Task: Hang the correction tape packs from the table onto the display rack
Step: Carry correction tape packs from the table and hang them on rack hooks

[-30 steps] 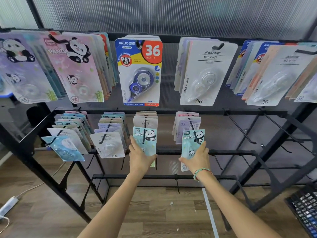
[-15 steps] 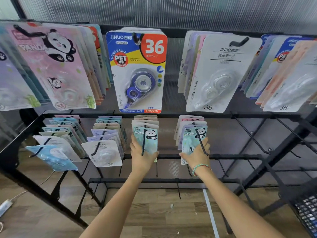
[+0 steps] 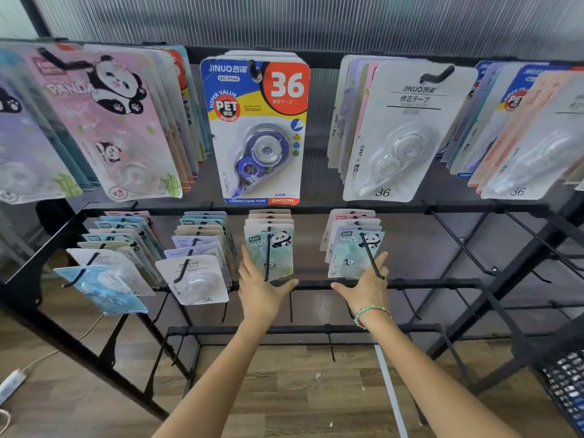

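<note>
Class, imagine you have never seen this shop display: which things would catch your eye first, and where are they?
The bright blue, yellow and red "36" correction tape pack hangs top centre on the rack. Beside it at upper left hangs a big pink panda pack. Lower down, the left hand and right hand each press a teal panda pack, and, back on its hook.

- Bare hooks (image 3: 458, 245) on the right of the display rack (image 3: 442, 283) leave open air between them — a hand could pass there.
- Hanging packs (image 3: 196, 273) crowd the left hooks.
- Big upper packs (image 3: 257, 128) overhang the lower row — little headroom.
- Below the front bar, only thin prongs (image 3: 330, 346) interrupt the gap.
</note>
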Demonstrator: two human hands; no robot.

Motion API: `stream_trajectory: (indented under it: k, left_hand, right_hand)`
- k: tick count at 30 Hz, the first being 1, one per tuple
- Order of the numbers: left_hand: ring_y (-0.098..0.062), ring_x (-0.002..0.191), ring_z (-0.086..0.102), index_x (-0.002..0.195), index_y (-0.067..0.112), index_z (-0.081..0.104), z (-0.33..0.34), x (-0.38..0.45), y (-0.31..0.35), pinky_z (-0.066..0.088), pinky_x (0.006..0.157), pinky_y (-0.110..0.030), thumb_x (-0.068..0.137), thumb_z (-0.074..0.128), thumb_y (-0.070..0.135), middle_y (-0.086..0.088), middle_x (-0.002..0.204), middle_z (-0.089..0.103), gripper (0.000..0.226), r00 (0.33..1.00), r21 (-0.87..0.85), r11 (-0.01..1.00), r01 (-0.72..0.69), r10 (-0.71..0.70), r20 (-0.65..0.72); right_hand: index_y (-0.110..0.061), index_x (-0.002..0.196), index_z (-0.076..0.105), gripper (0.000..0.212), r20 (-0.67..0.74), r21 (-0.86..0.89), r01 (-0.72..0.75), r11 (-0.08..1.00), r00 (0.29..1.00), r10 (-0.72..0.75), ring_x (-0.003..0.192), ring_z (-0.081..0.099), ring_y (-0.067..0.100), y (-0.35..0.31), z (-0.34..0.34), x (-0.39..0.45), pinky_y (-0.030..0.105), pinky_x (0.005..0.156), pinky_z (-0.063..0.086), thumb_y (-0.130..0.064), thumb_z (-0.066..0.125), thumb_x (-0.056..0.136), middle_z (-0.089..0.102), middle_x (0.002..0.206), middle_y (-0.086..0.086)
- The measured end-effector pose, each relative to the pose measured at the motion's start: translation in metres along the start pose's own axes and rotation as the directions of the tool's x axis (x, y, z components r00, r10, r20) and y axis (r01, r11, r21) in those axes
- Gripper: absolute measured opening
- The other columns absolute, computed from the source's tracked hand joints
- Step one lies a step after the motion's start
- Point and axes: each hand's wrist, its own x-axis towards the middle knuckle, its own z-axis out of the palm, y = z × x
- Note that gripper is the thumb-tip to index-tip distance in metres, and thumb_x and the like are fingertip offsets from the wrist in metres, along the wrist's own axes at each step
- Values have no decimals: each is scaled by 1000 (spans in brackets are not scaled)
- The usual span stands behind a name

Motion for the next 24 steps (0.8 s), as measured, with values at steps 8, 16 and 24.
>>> stream_trajectory:
  k: [8, 16, 24]
  left_hand:
    - [-32, 144, 20, 153, 7, 3, -28, -42, 4, 25, 115, -50, 74, 81, 33, -17, 156, 19, 114, 997, 106, 991, -77, 75, 25]
    - [-27, 148, 9, 153, 10, 9, -73, -115, 32, 19, 117, -45, 89, 62, 42, -11, 161, 7, 89, 989, 285, 947, -149, 139, 56]
    - [-26, 138, 33, 148, 10, 30, -116, -214, 51, 29, 113, -42, 92, 61, 31, -10, 149, 37, 68, 973, 246, 943, -224, 231, 1]
  right_hand:
    - [-8, 150, 6, 101, 114, -98, 106, 990, 989, -95, 133, 31, 34, -1, -13, -44, 39, 109, 33, -40, 72, 80, 18, 150, 17]
    - [-15, 152, 14, 81, 183, -54, 306, 951, 939, -292, 143, 16, 28, 1, -62, -109, 36, 116, 19, -37, 61, 89, 12, 158, 9]
    - [-14, 148, 27, 64, 168, 40, 479, 877, 862, -478, 141, 24, 21, 7, -109, -195, 32, 115, 20, -33, 56, 93, 28, 154, 3]
